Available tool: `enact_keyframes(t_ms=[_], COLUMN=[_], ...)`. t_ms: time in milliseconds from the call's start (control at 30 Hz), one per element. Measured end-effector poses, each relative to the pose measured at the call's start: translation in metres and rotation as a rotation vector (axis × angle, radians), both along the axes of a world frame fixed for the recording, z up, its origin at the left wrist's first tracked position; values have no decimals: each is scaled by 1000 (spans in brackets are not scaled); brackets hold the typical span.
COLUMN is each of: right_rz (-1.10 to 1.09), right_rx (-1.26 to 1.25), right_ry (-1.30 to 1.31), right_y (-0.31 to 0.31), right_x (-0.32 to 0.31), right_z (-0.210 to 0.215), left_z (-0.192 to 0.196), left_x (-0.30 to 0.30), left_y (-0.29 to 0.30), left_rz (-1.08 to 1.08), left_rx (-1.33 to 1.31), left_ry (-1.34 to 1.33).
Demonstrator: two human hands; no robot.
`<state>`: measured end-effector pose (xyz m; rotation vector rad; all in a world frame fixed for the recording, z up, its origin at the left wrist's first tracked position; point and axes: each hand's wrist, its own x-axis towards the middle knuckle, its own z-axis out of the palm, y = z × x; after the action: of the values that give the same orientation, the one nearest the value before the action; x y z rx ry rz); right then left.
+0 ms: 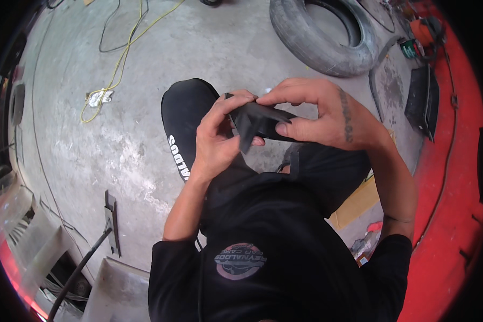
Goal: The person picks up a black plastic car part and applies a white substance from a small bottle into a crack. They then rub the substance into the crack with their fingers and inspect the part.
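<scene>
Matt blk rubber strip (263, 122), rough concrete floor (161, 107)

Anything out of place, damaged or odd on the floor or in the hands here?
Mildly untidy only. A yellow cord trails loose across the grey concrete floor to a crumpled scrap, and a worn black tyre lies flat. Both hands, left hand and right hand, grip a folded black rubber piece; no damage visible.
</scene>
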<state>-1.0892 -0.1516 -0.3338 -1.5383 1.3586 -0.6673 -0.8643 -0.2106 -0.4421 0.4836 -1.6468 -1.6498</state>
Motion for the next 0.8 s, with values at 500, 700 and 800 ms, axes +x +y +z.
enact_keyframes(t_ms=[500, 700, 800], right_rz=[-7, -219, -279], right_rx=[-370, -247, -257], right_ry=[187, 162, 237], right_y=[56, 48, 47], right_x=[-13, 19, 36], right_z=[-7, 11, 9], left_z=[6, 8, 3], left_x=[-6, -3, 0], left_y=[0, 2, 11], left_rz=[514, 524, 496], left_rx=[-898, -1079, -963], left_ry=[24, 48, 54])
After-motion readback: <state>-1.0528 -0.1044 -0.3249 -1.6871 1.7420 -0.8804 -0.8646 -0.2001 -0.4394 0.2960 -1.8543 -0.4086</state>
